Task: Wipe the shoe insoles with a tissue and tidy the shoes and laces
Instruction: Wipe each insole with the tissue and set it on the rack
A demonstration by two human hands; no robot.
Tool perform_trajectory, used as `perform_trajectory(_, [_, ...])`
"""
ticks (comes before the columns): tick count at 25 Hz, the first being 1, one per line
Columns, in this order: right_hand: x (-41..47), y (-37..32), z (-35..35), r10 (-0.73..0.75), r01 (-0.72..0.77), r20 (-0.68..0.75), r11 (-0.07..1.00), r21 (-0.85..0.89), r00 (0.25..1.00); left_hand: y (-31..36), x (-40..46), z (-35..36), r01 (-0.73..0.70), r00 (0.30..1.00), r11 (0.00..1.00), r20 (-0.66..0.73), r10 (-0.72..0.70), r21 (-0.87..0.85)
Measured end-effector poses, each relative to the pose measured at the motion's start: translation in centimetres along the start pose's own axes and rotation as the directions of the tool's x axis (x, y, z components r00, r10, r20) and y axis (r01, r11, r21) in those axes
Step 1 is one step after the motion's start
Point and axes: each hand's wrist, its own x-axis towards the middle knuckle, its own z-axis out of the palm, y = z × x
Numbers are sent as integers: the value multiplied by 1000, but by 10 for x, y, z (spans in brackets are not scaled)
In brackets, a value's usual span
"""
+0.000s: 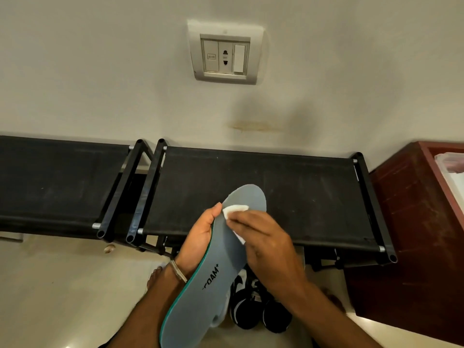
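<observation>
Head view: left hand (200,237) cradles grey insole (213,280) from below, fingers curled round its left edge, thumb tip at rim. Insole tilted, toe end up over black shoe rack (263,192), heel end toward camera. Right hand (263,239) presses white tissue (234,210) flat on insole's forefoot, fingers bent over tissue. Black-and-white shoes (253,305) on floor below hands, in front of rack. Wall socket (224,52) above. Red-brown cabinet (411,222) at right.

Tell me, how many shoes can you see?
2. Both black shoes sit side by side on the floor below the right hand; the insole partly hides them.
</observation>
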Motion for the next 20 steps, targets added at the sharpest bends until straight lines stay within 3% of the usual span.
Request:
perform_trajectory(3, [3,8,-4,110,-110,-26,994,-24,994,0,4,-7,-40,999,996,-19,42,80])
perform_trajectory(6, [-3,6,-4,-46,46,30,999,-13,999,3,3,-9,-50,998,993,-35,54,110])
perform_trajectory(10, [0,9,-4,50,-51,-61,998,-22,997,3,7,-13,-67,995,993,-63,73,102])
perform_trajectory(13, [-2,4,-2,-46,46,2,998,31,999,5,8,-12,-93,994,987,-49,100,127])
perform_trajectory(16, [-3,6,-1,31,-32,-47,999,-8,998,6,12,-17,-124,985,984,-100,137,126])
perform_trajectory(19, [-7,5,-2,-48,47,25,998,37,999,7,10,-18,-114,990,988,-71,122,105])
perform_trajectory(20, [-7,5,-2,-2,0,40,998,64,999,8,12,-18,-118,991,988,-57,124,95])
